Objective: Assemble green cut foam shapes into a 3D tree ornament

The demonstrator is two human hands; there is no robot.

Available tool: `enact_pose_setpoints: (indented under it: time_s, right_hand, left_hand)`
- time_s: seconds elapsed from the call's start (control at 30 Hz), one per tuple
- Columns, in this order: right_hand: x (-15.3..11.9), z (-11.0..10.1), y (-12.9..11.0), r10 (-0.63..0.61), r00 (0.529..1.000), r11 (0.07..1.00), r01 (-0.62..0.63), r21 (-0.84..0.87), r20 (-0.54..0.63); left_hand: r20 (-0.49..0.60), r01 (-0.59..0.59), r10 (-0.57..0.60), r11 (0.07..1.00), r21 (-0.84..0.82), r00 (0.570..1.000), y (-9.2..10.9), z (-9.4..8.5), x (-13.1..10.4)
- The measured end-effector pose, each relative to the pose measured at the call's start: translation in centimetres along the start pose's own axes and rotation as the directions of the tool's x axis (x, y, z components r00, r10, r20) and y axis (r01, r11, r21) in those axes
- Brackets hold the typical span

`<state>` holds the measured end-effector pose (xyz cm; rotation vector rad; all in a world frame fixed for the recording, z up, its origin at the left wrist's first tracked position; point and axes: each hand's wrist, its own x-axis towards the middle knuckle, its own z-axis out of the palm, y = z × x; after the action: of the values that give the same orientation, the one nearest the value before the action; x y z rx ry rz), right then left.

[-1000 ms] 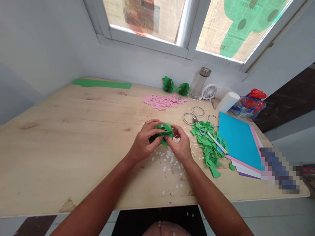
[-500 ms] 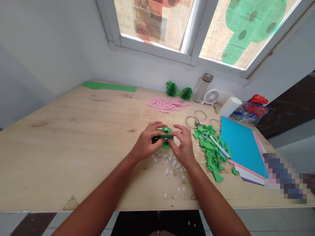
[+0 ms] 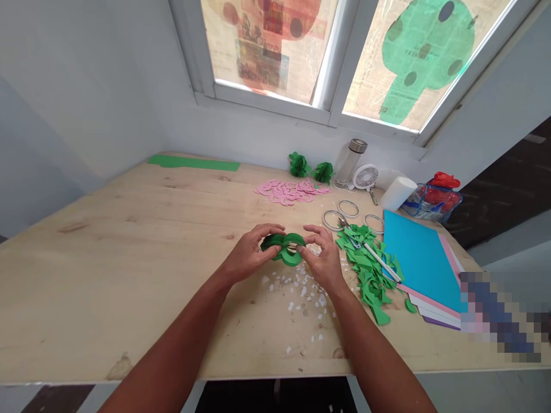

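A layered green paper cutout (image 3: 291, 259) with rounded lobes is held just above the table, its sheets partly fanned apart. My left hand (image 3: 252, 252) pinches its left side between thumb and fingers. On the right side, the thumb and a finger of my right hand (image 3: 323, 259) grip the edge, the other fingers lifted. Small white bits of paper (image 3: 319, 298) lie scattered beneath. Close to my right hand is a heap of green paper scraps (image 3: 370, 278), with scissors (image 3: 353, 240) and a white pen (image 3: 381, 262) on top.
Pink paper cutouts (image 3: 284, 192) lie behind my hands, near two green paper ornaments (image 3: 299, 165). Tape rings (image 3: 348, 209), a glass bottle (image 3: 345, 166), a small fan (image 3: 365, 176) and a white roll (image 3: 399, 193) stand right of them. Blue sheets (image 3: 419, 258) lie right; a green strip (image 3: 193, 163) lies far left.
The green cutout has been tilted and spread, so more of its lobes and layers show. My hands have shifted slightly with it. The camera view has tipped a little upward.
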<state>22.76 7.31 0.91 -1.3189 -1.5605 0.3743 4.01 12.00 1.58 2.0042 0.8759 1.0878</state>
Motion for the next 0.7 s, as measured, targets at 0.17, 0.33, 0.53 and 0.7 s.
enact_pose_setpoints:
  time_s: [0.17,0.33,0.53,0.7]
  right_hand:
    - [0.0,0.2,0.6,0.097,0.994,0.993,-0.100,0.063,0.042]
    - [0.0,0.4,0.8,0.149,0.984,0.981,-0.159,0.111,0.094]
    - [0.0,0.4,0.8,0.167,0.981,0.959,-0.184,0.217,0.095]
    - [0.0,0.2,0.6,0.232,0.967,0.913,-0.254,0.318,0.105]
  left_hand:
    - [0.035,0.067,-0.065,0.996,-0.055,0.997,-0.1,-0.3,0.1]
    - [0.068,0.103,-0.093,0.982,-0.156,0.993,-0.2,-0.3,0.0]
    - [0.115,0.160,-0.140,0.968,-0.194,0.983,0.1,-0.2,-0.1]
    - [0.178,0.291,-0.262,0.944,-0.158,0.948,0.8,-0.4,0.0]
